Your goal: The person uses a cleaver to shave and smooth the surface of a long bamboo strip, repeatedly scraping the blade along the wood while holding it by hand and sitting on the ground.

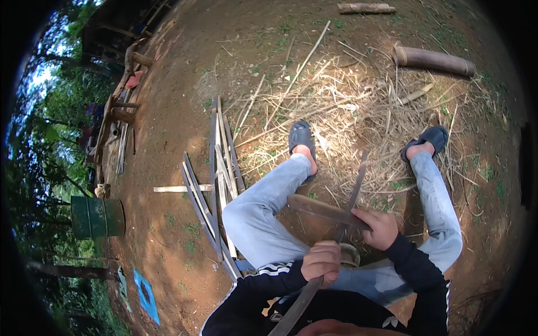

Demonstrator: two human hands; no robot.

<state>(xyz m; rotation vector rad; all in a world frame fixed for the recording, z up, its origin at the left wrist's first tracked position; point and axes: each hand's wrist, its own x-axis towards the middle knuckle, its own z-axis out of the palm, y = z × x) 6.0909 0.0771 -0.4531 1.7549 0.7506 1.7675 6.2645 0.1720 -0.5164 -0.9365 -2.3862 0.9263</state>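
Observation:
My left hand [321,261] is closed round a long dark bamboo strip [302,305]. The strip slants from low beside my body up past my right hand, its thin far end [358,182] above the ground. In my right hand [381,228] is one end of a flat, brown, blade-shaped piece [319,209], rounded at its left end and darker near my fingers. It crosses the strip just beyond my left hand; whether it is a knife or wood I cannot tell. Both hands are over my lap, between my jeans-clad legs [260,215].
Pale shavings [358,120] cover the ground round my feet. Several long split strips [222,159] lie by my left knee. A bamboo section [434,61] rests at far right, a shorter one [367,8] farther off. At left are a green drum [97,217] and blue sheet [146,295].

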